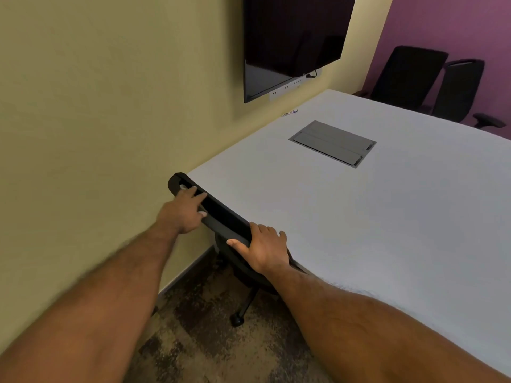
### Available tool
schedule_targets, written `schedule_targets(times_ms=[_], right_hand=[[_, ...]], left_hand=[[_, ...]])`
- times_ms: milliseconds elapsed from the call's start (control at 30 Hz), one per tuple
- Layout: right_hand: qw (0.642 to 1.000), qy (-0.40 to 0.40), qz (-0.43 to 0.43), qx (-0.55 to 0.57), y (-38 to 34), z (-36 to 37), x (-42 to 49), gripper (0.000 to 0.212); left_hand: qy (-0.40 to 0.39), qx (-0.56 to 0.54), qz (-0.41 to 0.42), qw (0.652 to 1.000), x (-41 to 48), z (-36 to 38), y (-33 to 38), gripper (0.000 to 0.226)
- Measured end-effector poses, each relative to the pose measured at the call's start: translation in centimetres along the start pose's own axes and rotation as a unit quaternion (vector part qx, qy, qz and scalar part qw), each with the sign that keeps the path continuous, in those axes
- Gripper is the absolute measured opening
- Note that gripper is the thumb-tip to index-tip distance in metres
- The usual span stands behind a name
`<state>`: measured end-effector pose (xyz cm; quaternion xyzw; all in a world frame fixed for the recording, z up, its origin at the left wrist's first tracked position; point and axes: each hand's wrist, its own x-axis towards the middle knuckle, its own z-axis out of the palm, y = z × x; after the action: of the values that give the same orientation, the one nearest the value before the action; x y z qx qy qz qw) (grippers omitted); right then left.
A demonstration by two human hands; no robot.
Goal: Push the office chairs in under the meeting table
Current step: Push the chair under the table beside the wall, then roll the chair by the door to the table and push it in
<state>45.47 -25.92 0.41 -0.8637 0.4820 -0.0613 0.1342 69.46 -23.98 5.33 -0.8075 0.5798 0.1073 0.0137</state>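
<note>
A black office chair (pixel 221 214) stands tight against the near edge of the white meeting table (pixel 359 217), its backrest top level with the tabletop. My left hand (pixel 182 212) rests on the left part of the backrest top, fingers spread along it. My right hand (pixel 262 250) grips the right part of the backrest top, fingers curled over it. The seat is hidden under the table; one leg with a caster (pixel 237 319) shows below. Two more black office chairs (pixel 406 76) (pixel 459 89) stand at the table's far side.
A yellow wall (pixel 96 120) runs close along the left of the chair. A dark wall-mounted screen (pixel 290 42) hangs over the table's end. A grey cable hatch (pixel 331 143) sits in the tabletop, a marker (pixel 289 112) near the wall. Patterned carpet (pixel 207 341) lies below.
</note>
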Motion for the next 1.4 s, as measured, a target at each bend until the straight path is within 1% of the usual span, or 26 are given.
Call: schedule_targets(times_ms=[67, 133, 200, 233, 300, 367, 433, 500, 533, 600, 667, 733, 833, 933, 1033, 1100, 1167, 1300, 1400], right_hand=[[1.000, 0.002, -0.008, 0.021, 0.6, 0.0, -0.9, 0.083], [0.999, 0.001, -0.026, 0.044, 1.7, 0.0, -2.2, 0.077], [0.998, 0.019, -0.013, 0.056, 4.9, -1.4, -6.1, 0.073], [0.998, 0.009, -0.025, 0.055, 5.4, -0.9, -6.6, 0.074], [0.999, 0.003, -0.017, 0.046, 9.2, -1.3, -10.4, 0.080], [0.998, -0.032, -0.040, 0.026, 10.6, -0.3, -11.8, 0.085], [0.998, -0.051, -0.036, 0.002, 12.0, 0.3, -13.2, 0.083], [0.998, -0.067, -0.017, 0.004, 13.5, 0.1, -14.5, 0.079], [0.998, -0.070, -0.001, 0.007, 14.4, -0.2, -15.2, 0.078], [0.996, -0.064, 0.053, 0.019, 17.4, -1.1, -18.7, 0.075], [0.993, -0.056, 0.100, 0.023, 20.1, -1.7, -22.4, 0.072], [0.987, -0.047, 0.148, 0.028, 22.7, -1.9, -26.2, 0.070], [0.978, -0.040, 0.203, 0.034, 25.9, -2.3, -31.5, 0.068], [0.967, -0.031, 0.250, 0.041, 28.7, -2.4, -35.8, 0.068], [0.950, -0.017, 0.304, 0.068, 32.1, -2.6, -40.6, 0.071], [0.937, -0.005, 0.338, 0.087, 34.4, -2.8, -43.9, 0.069], [0.928, 0.002, 0.360, 0.093, 36.4, -3.0, -46.5, 0.066], [0.913, 0.015, 0.393, 0.107, 41.0, -4.1, -51.7, 0.064], [0.904, 0.020, 0.412, 0.107, 44.8, -5.1, -55.6, 0.063]], left_hand=[[0.032, -0.008, 0.027, 0.999, -1.6, 0.9, 2.1, 0.069], [0.038, -0.011, 0.050, 0.998, -3.3, 2.0, 4.1, 0.073], [0.053, -0.022, 0.090, 0.994, -5.8, 2.9, 8.7, 0.071], [0.055, -0.029, 0.087, 0.994, -6.4, 3.6, 9.2, 0.070], [0.070, -0.016, 0.119, 0.990, -8.2, 5.3, 13.5, 0.067], [0.075, -0.006, 0.114, 0.991, -9.4, 7.0, 13.9, 0.070], [0.075, 0.025, 0.111, 0.991, -10.2, 8.0, 14.3, 0.082], [0.106, 0.027, 0.079, 0.991, -10.8, 8.4, 14.6, 0.088], [0.121, 0.010, 0.053, 0.991, -11.2, 8.1, 15.0, 0.087], [0.124, -0.018, 0.038, 0.991, -12.3, 8.4, 17.7, 0.084], [0.115, -0.013, 0.048, 0.992, -13.5, 9.5, 20.2, 0.084], [0.096, 0.007, 0.092, 0.991, -14.6, 11.0, 23.1, 0.084], [0.031, 0.023, 0.159, 0.986, -16.6, 13.4, 27.2, 0.081], [-0.043, 0.008, 0.190, 0.981, -19.1, 15.6, 30.0, 0.077], [-0.094, 0.032, 0.218, 0.971, -21.2, 16.9, 33.0, 0.072], [-0.109, 0.049, 0.220, 0.968, -22.1, 17.4, 35.1, 0.069], [-0.113, 0.044, 0.215, 0.969, -22.6, 17.5, 37.1, 0.066], [-0.124, 0.006, 0.219, 0.968, -24.0, 18.4, 43.5, 0.058], [-0.149, -0.004, 0.246, 0.958, -25.6, 19.8, 49.5, 0.050]])
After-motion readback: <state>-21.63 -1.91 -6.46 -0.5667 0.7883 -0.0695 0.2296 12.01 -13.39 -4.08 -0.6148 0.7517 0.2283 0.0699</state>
